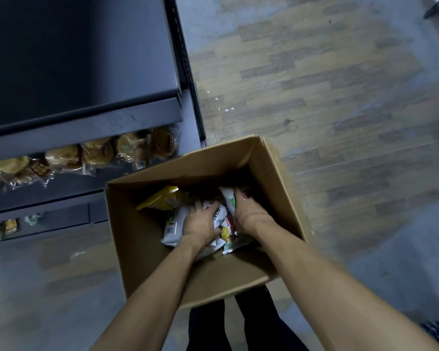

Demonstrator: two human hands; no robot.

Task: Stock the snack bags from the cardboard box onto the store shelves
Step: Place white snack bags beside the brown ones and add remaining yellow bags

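A: Starting from the left, what is on the store shelves (86, 127)?

B: The upper shelf looks dark and bare. Below it, a row of clear-wrapped buns (96, 152) lies along the front edge of the lower shelf. Lower still, some small packets show at the left edge of the view, but they are cut off and I cannot name them.

A: And the cardboard box (142, 239)?

B: It stands open on the floor, just beside the right end of the shelves. A yellow bag (160, 198) lies near its far left corner. The white snack bags (173, 224) are piled in the middle of the box bottom.

A: What are the hands doing?

B: Both are deep in the box. The left hand (200, 224) has its fingers curled over a white bag and grasps it. The right hand (247, 211) clasps another white bag near the right wall, with the fingers wrapped round its upper end.

A: What could go wrong from here?

B: I think the bags are slippery and overlap each other. If both hands lift together, a loose bag between them may be dragged up and fall on the floor. A hard squeeze could also crush the snacks inside.

A: What is hard to see?

B: The far side of the box is in shadow, so I cannot count the bags there. The print on the bags is blurred.
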